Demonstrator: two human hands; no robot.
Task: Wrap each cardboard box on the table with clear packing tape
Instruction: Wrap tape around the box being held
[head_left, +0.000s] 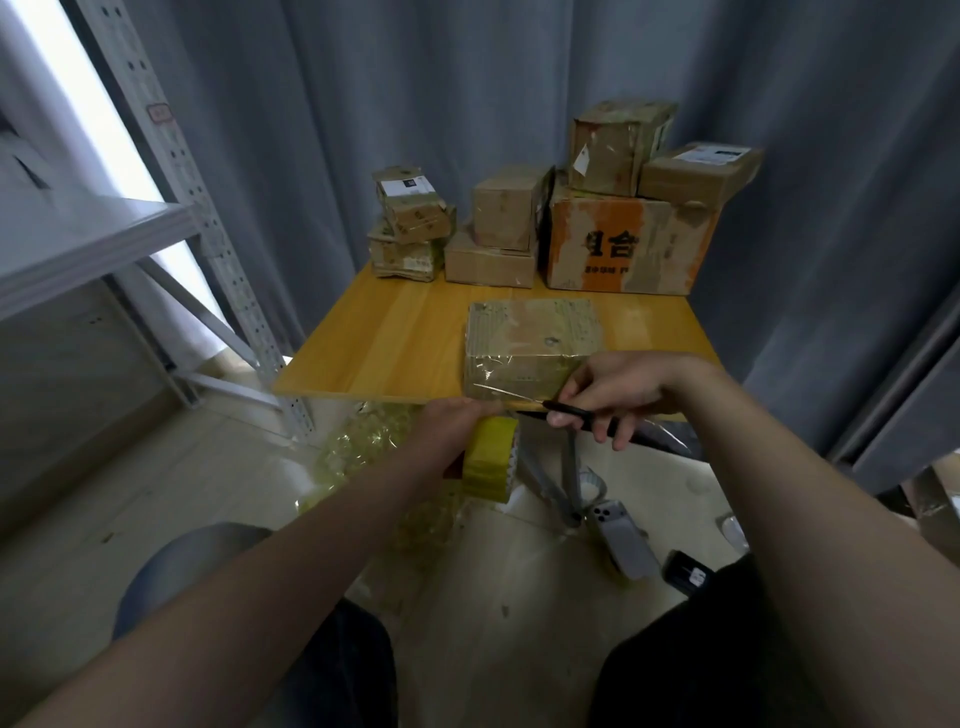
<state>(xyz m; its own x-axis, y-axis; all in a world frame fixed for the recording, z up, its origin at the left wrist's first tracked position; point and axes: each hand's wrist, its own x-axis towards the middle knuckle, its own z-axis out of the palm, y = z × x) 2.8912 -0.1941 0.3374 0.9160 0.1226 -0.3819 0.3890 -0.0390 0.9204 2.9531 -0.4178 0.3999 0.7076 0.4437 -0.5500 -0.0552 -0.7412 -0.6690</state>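
Sitting at the near edge of the table (395, 343), the person had both knees low in the view, with a phone (621, 540) and crumpled tape scraps (358, 447) on the floor beyond them. The left hand (457, 415) gripped the yellowish tape roll (491, 462) just below the table's edge, fingers curled round it. The right hand (618, 387) was clamped on a black-handled cutter (576, 415), whose thin blade lay against the tape strip (506, 395) stretched from the roll up to the box (530, 343); whether it was scissors or a knife could not be told. The box sat on the table at its near edge, right of centre, its top and front glossy with tape. Well apart from it, along the far edge, stood the other boxes: small ones (410, 223) stacked at the left, two plain ones (498, 234) in the middle, and an orange-printed box (623, 244) at the right carrying two more. A metal rack (104, 228) stood at the left, and a grey curtain (467, 78) hung behind everything.
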